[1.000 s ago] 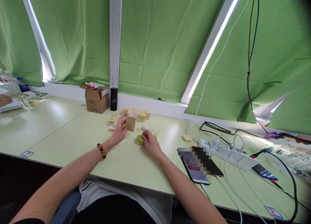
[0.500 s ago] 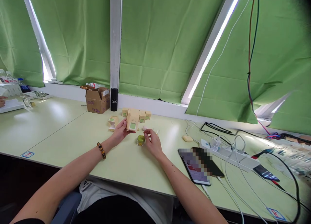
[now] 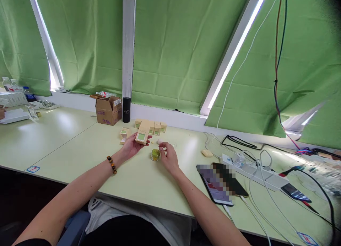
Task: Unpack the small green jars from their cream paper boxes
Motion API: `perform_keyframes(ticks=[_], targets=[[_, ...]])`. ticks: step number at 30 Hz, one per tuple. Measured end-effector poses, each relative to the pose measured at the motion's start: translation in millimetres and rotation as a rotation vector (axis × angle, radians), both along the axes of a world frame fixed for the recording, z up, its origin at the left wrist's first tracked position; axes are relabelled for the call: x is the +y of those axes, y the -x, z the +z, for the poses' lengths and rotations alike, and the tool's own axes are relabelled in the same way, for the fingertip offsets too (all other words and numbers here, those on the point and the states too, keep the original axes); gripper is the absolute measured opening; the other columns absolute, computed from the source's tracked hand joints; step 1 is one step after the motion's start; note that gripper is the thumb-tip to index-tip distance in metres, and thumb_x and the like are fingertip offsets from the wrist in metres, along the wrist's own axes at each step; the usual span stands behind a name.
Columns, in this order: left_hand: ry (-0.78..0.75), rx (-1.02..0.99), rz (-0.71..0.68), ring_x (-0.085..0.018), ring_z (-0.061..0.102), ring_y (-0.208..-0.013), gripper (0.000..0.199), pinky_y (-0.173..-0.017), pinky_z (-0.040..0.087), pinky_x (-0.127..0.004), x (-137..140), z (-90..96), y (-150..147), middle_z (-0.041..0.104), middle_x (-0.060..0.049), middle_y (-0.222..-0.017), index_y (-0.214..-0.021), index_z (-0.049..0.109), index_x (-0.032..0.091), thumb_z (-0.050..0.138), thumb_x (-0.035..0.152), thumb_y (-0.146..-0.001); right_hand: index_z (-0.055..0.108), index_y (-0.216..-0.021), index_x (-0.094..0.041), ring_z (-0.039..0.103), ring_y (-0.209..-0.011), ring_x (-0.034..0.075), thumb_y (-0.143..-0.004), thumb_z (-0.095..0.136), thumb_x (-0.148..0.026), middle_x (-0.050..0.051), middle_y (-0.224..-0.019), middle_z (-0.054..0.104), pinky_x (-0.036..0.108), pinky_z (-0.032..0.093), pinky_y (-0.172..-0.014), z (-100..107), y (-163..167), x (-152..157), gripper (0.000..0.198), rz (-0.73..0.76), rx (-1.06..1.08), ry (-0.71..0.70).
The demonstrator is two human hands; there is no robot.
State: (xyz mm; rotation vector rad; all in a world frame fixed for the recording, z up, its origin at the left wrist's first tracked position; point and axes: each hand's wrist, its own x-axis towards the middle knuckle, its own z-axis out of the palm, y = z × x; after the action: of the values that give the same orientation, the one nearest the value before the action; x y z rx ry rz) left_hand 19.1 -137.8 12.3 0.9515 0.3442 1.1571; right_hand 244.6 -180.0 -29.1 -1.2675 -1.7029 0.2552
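My left hand point(image 3: 130, 146) grips a small cream carton point(image 3: 142, 134) with a green window on its front, tilted up above the table. A little square jar point(image 3: 155, 154) with a green lid stands on the table in front of me. Right beside it rests my right hand point(image 3: 169, 157), fingers bent, thumb and forefinger slightly apart; nothing shows between them. I cannot tell whether the thumb touches the jar. An opened carton point(image 3: 124, 133) of the same kind lies left of the held one. Several more small cartons point(image 3: 157, 128) stand behind it.
A cardboard box point(image 3: 108, 111) and a black tumbler point(image 3: 126, 110) stand by the wall. To the right lie two phones point(image 3: 215, 189), a cream earphone case point(image 3: 207, 153) and a white power strip point(image 3: 255, 173) with tangled cables. Another person's hand point(image 3: 2, 113) shows at the far left.
The carton in my left hand has turned and shifted slightly left, with its front tipped more upward. My right hand stays beside the jar. The view has swung a little left.
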Motion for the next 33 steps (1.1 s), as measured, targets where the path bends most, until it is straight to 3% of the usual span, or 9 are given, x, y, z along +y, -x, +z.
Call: perform_keyframes(ticks=[6, 11, 19, 23, 28, 33], targets=[[-0.053, 0.027, -0.045, -0.027, 0.075, -0.094, 0.041, -0.088, 0.059, -0.042, -1, -5.5, -1, 0.074, -0.023, -0.122, -0.13, 0.061, 0.01, 0.065, 0.036, -0.098, 0.066, -0.115, -0.025, 0.056, -0.12, 0.029, -0.103, 0.049, -0.043, 0.01, -0.117, 0.07, 0.051, 0.048, -0.104, 9, 6, -8, 0.027, 0.064, 0.06, -0.118], [-0.075, 0.124, -0.015, -0.019, 0.071, -0.095, 0.051, -0.081, 0.056, -0.029, -2, -15.8, -7, 0.073, -0.01, -0.121, -0.132, 0.064, 0.021, 0.077, 0.048, -0.091, 0.063, -0.131, -0.027, 0.057, -0.126, 0.03, -0.1, 0.058, -0.056, 0.01, -0.125, 0.07, 0.052, 0.044, -0.112, 12, 18, -14, 0.042, 0.165, 0.228, -0.069], [-0.238, 0.328, 0.01, -0.021, 0.07, -0.096, 0.065, -0.082, 0.053, -0.032, -11, -11.8, -12, 0.072, -0.01, -0.125, -0.146, 0.051, 0.026, 0.066, 0.061, -0.094, 0.064, -0.118, -0.024, 0.068, -0.111, 0.027, -0.086, 0.073, -0.065, 0.009, -0.118, 0.075, 0.039, 0.054, -0.093, 12, 22, -8, 0.053, 0.375, 0.546, 0.126], [-0.443, 0.328, 0.078, -0.027, 0.066, -0.117, 0.058, -0.098, 0.051, -0.042, -13, -9.4, -10, 0.068, -0.014, -0.137, -0.143, 0.052, 0.024, 0.068, 0.053, -0.095, 0.058, -0.117, -0.025, 0.073, -0.105, 0.026, -0.079, 0.08, -0.063, 0.009, -0.114, 0.078, 0.04, 0.057, -0.09, 20, 20, -11, 0.058, 0.363, 0.769, 0.17], [-0.649, 0.433, 0.155, -0.03, 0.057, -0.134, 0.056, -0.108, 0.047, -0.046, -18, -14.7, -14, 0.058, -0.016, -0.149, -0.149, 0.047, 0.027, 0.067, 0.038, -0.098, 0.055, -0.111, -0.026, 0.075, -0.096, 0.026, -0.076, 0.082, -0.062, 0.008, -0.1, 0.081, 0.042, 0.057, -0.088, 24, 20, -13, 0.058, 0.268, 0.836, 0.197], [-0.686, 0.479, 0.195, -0.031, 0.055, -0.139, 0.06, -0.11, 0.048, -0.048, -21, -18.7, -20, 0.059, -0.017, -0.146, -0.153, 0.042, 0.027, 0.066, 0.036, -0.098, 0.052, -0.109, -0.027, 0.077, -0.09, 0.027, -0.073, 0.083, -0.066, 0.005, -0.091, 0.081, 0.042, 0.057, -0.085, 21, 22, -11, 0.062, 0.264, 0.839, 0.219]])
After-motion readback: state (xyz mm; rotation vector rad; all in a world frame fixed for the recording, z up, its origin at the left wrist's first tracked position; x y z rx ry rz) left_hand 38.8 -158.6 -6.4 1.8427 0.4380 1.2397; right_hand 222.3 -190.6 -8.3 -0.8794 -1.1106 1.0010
